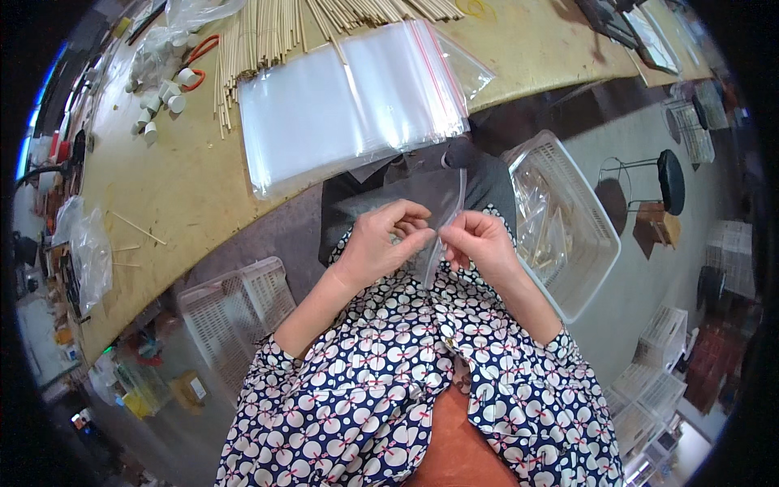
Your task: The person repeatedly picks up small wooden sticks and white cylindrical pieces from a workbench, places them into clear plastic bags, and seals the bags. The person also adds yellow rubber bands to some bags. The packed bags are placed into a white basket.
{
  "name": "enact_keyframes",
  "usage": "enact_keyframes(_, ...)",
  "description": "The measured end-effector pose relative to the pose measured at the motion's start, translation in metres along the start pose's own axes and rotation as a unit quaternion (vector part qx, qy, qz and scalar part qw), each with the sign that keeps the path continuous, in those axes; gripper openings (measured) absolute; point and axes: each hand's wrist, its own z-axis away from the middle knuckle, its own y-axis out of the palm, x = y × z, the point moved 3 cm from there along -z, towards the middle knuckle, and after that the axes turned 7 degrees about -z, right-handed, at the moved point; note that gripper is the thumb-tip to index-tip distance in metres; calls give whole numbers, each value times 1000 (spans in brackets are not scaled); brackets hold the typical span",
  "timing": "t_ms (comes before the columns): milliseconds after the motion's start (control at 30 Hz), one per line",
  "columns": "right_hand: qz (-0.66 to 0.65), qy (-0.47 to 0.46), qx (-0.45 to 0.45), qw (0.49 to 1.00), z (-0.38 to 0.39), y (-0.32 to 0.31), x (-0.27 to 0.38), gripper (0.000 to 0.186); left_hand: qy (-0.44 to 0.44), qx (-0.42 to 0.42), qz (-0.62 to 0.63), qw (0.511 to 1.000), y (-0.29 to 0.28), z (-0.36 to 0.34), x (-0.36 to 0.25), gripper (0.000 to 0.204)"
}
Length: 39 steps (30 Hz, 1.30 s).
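Bag [422, 191], thin clear plastic w/ a pale zip strip [461, 193], is btwn the table [187, 178] & the patterned shirt [349, 373]. R hand [479, 239] pinches its zip edge; L hand [388, 235] is loosely curled right by it, can't tell if it grips film. Imo slick film could slip if that pinch loosens, or crease if tugged unevenly. Bag stack [316, 118]: flat, glossy. Sticks [264, 36]: thin, straight. R-side crate [596, 247]: rigid, slotted plastic.

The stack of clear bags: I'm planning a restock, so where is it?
In the head view, the stack of clear bags lies at upper centre on the near edge of the table, beside the sticks and beyond the left hand.
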Motion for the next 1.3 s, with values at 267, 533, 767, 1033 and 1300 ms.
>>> enact_keyframes(267, 38, -130, -56, 989, -13, 14, 4, 23, 34, -83, -84, 992, 12, -11, -10, 8)
enact_keyframes(533, -68, 0, -22, 997, -4, 4, -10, 23, 17, -165, -155, 974, 2, -25, 17, 12)
enact_keyframes(767, -122, -30, -78, 989, -16, -14, -4, 26, 186, -19, -321, 928, 5, -8, -38, 31)
enact_keyframes(1033, -101, 0, -65, 993, -19, -12, -4, 27, 219, -22, -343, 913, 11, -8, -31, 25)
enact_keyframes(1300, -41, -25, -73, 996, -18, -23, -1, 21, 180, 0, -352, 918, 8, -4, -19, 14)
